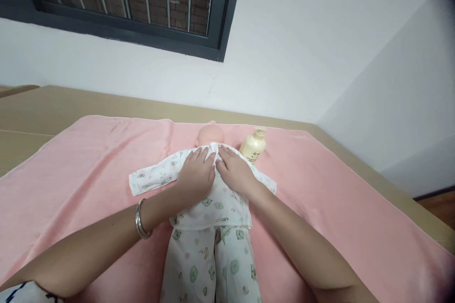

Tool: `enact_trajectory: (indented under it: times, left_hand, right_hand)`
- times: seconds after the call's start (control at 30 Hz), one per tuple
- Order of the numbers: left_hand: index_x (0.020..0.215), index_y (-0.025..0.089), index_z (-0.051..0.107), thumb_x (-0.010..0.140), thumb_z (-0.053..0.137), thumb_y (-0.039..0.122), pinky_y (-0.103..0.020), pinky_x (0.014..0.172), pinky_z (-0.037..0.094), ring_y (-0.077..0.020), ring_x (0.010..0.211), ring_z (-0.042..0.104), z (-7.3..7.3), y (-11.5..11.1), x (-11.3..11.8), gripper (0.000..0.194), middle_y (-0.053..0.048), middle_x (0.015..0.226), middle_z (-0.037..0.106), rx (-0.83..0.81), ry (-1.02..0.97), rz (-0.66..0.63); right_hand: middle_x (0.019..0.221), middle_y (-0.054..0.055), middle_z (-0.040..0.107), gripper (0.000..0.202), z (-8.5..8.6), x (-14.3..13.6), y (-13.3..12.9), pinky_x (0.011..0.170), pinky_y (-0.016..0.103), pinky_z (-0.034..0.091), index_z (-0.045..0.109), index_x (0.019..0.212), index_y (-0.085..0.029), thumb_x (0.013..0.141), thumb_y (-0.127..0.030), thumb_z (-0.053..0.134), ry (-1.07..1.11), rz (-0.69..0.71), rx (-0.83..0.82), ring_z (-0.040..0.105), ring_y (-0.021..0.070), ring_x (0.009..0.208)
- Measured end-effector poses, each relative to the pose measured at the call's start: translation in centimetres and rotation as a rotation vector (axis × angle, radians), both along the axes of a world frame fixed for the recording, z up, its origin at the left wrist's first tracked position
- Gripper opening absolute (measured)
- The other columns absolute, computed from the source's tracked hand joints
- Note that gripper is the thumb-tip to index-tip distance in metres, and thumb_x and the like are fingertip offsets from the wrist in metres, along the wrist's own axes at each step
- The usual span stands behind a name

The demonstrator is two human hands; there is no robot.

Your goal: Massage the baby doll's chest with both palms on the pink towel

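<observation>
A baby doll lies on a pink blanket, its head at the far end. It wears a white printed top with long sleeves spread to both sides, and matching trousers. My left hand rests flat on the chest of the top, fingers stretched toward the collar. Beside it my right hand also lies flat on the upper chest, fingertips near the neckline. Neither hand visibly grips the cloth. The doll's hands do not show at the sleeve ends.
A pale yellow pump bottle leans on the blanket just right of the doll's head, close to my right hand. Behind the wooden surface rise a white wall and a dark-framed window with bars.
</observation>
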State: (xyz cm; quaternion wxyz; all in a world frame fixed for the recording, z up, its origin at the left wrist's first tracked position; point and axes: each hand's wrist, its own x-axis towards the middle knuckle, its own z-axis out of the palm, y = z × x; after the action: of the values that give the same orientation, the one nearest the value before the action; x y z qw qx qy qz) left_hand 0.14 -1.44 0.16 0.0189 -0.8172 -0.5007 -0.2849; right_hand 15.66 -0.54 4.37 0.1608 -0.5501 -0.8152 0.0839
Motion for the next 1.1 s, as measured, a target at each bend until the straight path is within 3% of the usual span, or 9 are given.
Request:
enact_trajectory:
  times: [0.13, 0.33, 0.5, 0.6, 0.73, 0.93, 1.1]
  left_hand:
    - [0.135, 0.011, 0.055, 0.093, 0.036, 0.018, -0.053, 0.114, 0.039, -0.0328, 0.138, 0.046, 0.4, -0.3, 0.2, 0.046, -0.018, 0.143, 0.055, -0.021, -0.012, 0.0]
    - [0.137, 0.012, 0.053, 0.089, 0.04, 0.023, -0.047, 0.117, 0.038, -0.0281, 0.135, 0.049, 1.0, 1.8, -1.1, 0.05, -0.013, 0.143, 0.057, -0.199, -0.132, -0.019]
    - [0.136, 0.012, 0.054, 0.092, 0.037, 0.021, -0.052, 0.116, 0.036, -0.0313, 0.138, 0.045, -0.1, 0.8, -0.3, 0.048, -0.016, 0.144, 0.055, -0.032, -0.051, 0.027]
    - [0.135, 0.012, 0.056, 0.092, 0.038, 0.018, -0.053, 0.115, 0.037, -0.0333, 0.139, 0.044, -0.4, -0.4, 0.4, 0.047, -0.017, 0.144, 0.054, 0.028, -0.008, 0.036]
    - [0.135, 0.01, 0.054, 0.091, 0.038, 0.017, -0.053, 0.115, 0.037, -0.033, 0.138, 0.044, 0.3, -0.3, 0.2, 0.048, -0.018, 0.144, 0.054, -0.016, -0.046, 0.018]
    - [0.134, 0.015, 0.054, 0.092, 0.036, 0.021, -0.047, 0.112, 0.042, -0.0271, 0.128, 0.054, 0.9, 1.6, -1.0, 0.045, -0.012, 0.136, 0.061, -0.182, -0.208, -0.016]
    - [0.137, 0.01, 0.053, 0.095, 0.035, 0.02, -0.054, 0.116, 0.035, -0.0334, 0.138, 0.045, 0.0, 0.1, -0.1, 0.047, -0.018, 0.143, 0.055, -0.043, -0.089, 0.037]
  right_hand:
    - [0.156, 0.017, 0.041, 0.054, -0.3, 0.2, 0.6, 0.121, 0.045, 0.029, 0.044, 0.149, -0.006, 0.1, -0.027, 0.034, -0.051, -0.01, 0.006, 0.036, 0.0284, 0.147]
    - [0.148, 0.018, 0.051, 0.052, -0.1, -1.0, -1.9, 0.119, 0.046, 0.032, 0.046, 0.15, -0.012, 0.1, -0.023, 0.035, -0.159, 0.044, 0.105, 0.041, 0.0304, 0.143]
    - [0.146, 0.012, 0.056, 0.05, 0.4, -0.5, -1.1, 0.113, 0.041, 0.04, 0.05, 0.146, -0.017, 0.1, -0.023, 0.034, -0.055, -0.018, 0.038, 0.046, 0.0262, 0.14]
    - [0.15, 0.013, 0.051, 0.05, 0.1, 0.1, 0.2, 0.116, 0.042, 0.036, 0.049, 0.147, -0.012, 0.1, -0.026, 0.036, -0.034, -0.042, 0.017, 0.045, 0.0265, 0.141]
    - [0.152, 0.017, 0.048, 0.052, -0.4, 0.0, 0.1, 0.119, 0.047, 0.031, 0.045, 0.149, -0.009, 0.101, -0.025, 0.033, -0.115, 0.007, 0.064, 0.041, 0.0284, 0.144]
    - [0.148, 0.018, 0.052, 0.05, -0.1, -0.8, -2.0, 0.116, 0.045, 0.037, 0.05, 0.147, -0.011, 0.101, -0.023, 0.035, -0.183, 0.017, 0.142, 0.045, 0.0303, 0.141]
    - [0.151, 0.013, 0.049, 0.05, 0.2, 0.2, -0.3, 0.118, 0.044, 0.035, 0.049, 0.147, -0.014, 0.103, -0.031, 0.035, -0.06, 0.006, 0.057, 0.042, 0.0272, 0.144]
